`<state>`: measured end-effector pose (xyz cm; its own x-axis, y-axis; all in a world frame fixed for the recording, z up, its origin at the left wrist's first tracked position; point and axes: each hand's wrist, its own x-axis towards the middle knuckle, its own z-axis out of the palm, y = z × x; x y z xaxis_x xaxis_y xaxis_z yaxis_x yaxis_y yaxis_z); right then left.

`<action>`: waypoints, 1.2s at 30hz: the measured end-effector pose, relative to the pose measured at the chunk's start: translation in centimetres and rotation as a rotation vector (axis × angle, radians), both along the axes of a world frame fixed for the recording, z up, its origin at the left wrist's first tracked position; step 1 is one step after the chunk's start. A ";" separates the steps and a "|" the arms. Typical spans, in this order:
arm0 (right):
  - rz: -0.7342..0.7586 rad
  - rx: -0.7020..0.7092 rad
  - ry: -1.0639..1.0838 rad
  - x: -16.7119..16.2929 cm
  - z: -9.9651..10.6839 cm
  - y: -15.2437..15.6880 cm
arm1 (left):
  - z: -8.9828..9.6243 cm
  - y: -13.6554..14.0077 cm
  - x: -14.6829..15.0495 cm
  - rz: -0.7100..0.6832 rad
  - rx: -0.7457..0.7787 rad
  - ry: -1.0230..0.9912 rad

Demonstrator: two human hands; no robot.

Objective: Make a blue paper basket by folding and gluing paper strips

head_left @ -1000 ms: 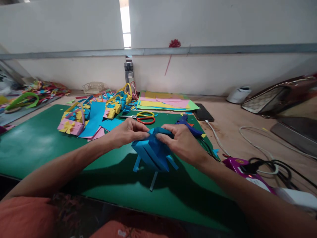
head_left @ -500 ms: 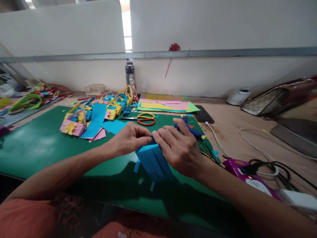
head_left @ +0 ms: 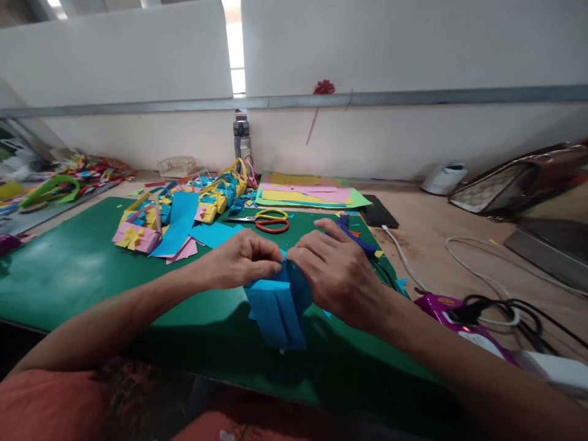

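Between both hands is a folded blue paper box [head_left: 271, 309], held upright just over the green mat [head_left: 193, 331]. My left hand [head_left: 245, 260] pinches its upper edge with thumb and forefinger. On the other side, my right hand [head_left: 340, 269] has its fingers closed on the top right part of the box; the fingertips are partly hidden behind the paper. Beyond the hands lie scissors [head_left: 271, 220] with one yellow and one red handle loop. A blue glue gun [head_left: 353, 236] is partly covered by my right hand.
Small paper baskets [head_left: 138, 236] and loose blue paper [head_left: 179, 223] lie left of the scissors. Behind are stacked coloured sheets [head_left: 312, 193] and a dark phone [head_left: 379, 211]. A purple power strip [head_left: 459, 327] with cables lies at right, near a handbag [head_left: 505, 177].
The blue paper box has turned in my hands, so more of its right side shows and its lower end has shifted left. Both hands keep hold of its top.
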<state>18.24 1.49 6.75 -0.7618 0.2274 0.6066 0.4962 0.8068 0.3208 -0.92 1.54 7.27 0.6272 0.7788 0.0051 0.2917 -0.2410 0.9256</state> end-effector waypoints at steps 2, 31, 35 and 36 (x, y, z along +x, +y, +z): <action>-0.002 -0.075 -0.011 0.0 0.2 0.0 | 0.2 0.2 -0.1 -0.047 -0.028 0.036; 0.066 -0.056 0.026 0.1 -0.3 -0.3 | -0.4 -0.4 0.0 0.052 -0.054 -0.021; 0.043 -0.125 0.040 0.0 -0.2 -0.4 | -0.6 0.3 -0.3 0.076 -0.111 -0.059; 0.033 -0.124 0.034 0.0 -0.2 -0.4 | -0.7 0.4 -0.4 0.071 -0.130 -0.068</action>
